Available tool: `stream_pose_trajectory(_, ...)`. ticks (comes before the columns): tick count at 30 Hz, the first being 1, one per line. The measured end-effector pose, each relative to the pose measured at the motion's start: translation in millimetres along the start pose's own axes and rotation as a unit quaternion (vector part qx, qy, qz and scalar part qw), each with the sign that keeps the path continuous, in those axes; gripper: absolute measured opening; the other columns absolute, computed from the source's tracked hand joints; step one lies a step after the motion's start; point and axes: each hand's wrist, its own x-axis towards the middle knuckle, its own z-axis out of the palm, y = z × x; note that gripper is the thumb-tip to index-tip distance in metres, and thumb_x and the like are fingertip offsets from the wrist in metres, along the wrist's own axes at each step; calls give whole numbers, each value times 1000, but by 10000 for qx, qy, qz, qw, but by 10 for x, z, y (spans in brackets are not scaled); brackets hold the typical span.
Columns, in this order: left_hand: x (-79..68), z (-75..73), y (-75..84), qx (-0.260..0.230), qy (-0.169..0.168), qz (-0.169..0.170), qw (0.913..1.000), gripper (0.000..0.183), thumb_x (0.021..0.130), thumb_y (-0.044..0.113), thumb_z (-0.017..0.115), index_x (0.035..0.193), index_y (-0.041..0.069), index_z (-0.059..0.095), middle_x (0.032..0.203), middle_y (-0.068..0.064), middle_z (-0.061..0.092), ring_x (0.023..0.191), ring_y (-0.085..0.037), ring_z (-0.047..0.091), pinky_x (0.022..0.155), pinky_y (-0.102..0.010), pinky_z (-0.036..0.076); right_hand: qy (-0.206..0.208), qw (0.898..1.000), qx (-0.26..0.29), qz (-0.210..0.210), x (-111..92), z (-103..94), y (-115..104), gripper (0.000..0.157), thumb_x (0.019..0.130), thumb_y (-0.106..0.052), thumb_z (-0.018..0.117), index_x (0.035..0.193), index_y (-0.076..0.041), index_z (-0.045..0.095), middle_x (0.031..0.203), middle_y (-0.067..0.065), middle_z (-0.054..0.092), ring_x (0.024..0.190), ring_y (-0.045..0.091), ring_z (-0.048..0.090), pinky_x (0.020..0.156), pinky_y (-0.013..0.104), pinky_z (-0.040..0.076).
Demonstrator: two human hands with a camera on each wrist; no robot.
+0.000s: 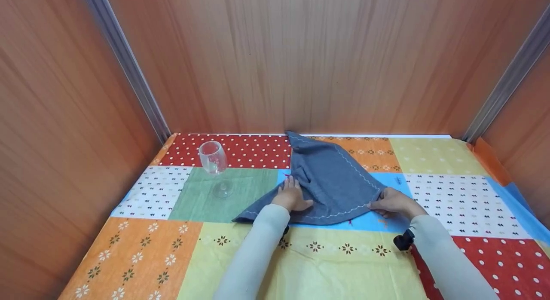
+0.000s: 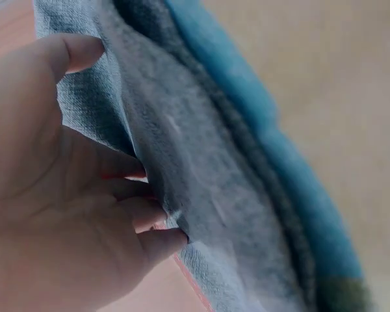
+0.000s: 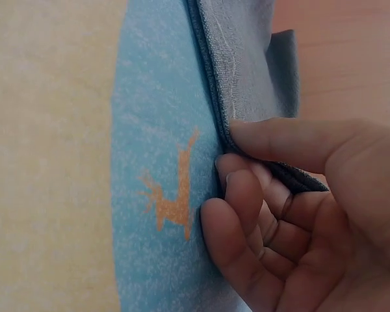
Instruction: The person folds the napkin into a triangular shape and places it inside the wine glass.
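A grey-blue cloth (image 1: pixel 333 177) with pale zigzag stitching along its edges lies partly folded and rumpled at the middle of the table. My left hand (image 1: pixel 292 196) rests on its left part, fingers extended; up close in the left wrist view, the fingers of that hand (image 2: pixel 78 188) touch the cloth (image 2: pixel 182 143). At the cloth's right corner my right hand (image 1: pixel 395 202) pinches the edge. In the right wrist view the thumb of the right hand (image 3: pixel 299 195) lies over the stitched edge of the cloth (image 3: pixel 240 58), the other fingers curled beneath.
A clear stemmed glass (image 1: pixel 213 159) stands upright to the left of the cloth. The table wears a patchwork tablecloth (image 1: pixel 142 252) of coloured squares. Wood-patterned panels (image 1: pixel 318 63) enclose the back and both sides.
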Motion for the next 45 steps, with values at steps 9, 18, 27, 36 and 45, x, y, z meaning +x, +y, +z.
stream_pose_trajectory(9, 25, 34, -11, 58, 65, 127, 9999, 90, 97, 55, 57, 158, 0, 19, 165, -18, 12, 152, -30, 9, 119, -44, 19, -73, 9998, 182, -90, -13, -52, 43, 26, 92, -21, 73, 76, -3, 65, 68, 3, 61, 58, 11, 56, 58, 26, 51)
stream_pose_trajectory(18, 25, 32, -2, 202, 109, 136, 9996, 90, 97, 55, 57, 158, -1, 21, 165, -17, 15, 152, -29, 12, 119, -44, 19, 743, 9946, 688, 212, 135, -233, 137, 54, 97, -37, 66, 121, 10, 53, 102, 15, 64, 88, 20, 61, 81, 33, 52)
stream_pose_trajectory(27, 18, 63, -44, 203, 264, 184, 9993, 90, 97, 56, 56, 157, -1, 22, 164, -19, 15, 151, -30, 12, 119, -45, 20, 1327, 9886, 632, 317, 348, -159, 141, 50, 104, -25, 54, 139, 10, 48, 132, 27, 53, 112, 29, 57, 95, 43, 47)
stream_pose_trajectory(36, 2, 66, -27, 286, 277, 187, 9990, 89, 97, 57, 54, 158, 0, 22, 165, -18, 15, 151, -31, 12, 119, -45, 20, 1598, 9866, -103, 307, 366, -120, 102, 24, 101, -10, 56, 117, 7, 61, 102, 17, 64, 80, 19, 59, 67, 31, 49)
stream_pose_trajectory(45, 25, 28, -67, 208, 34, 188, 9996, 88, 98, 54, 54, 158, 0, 19, 165, -17, 12, 152, -30, 9, 119, -45, 18, 1075, 9900, -904, 126, 242, -173, 63, 11, 98, -7, 57, 90, -1, 60, 86, 10, 61, 72, 18, 56, 63, 30, 45)
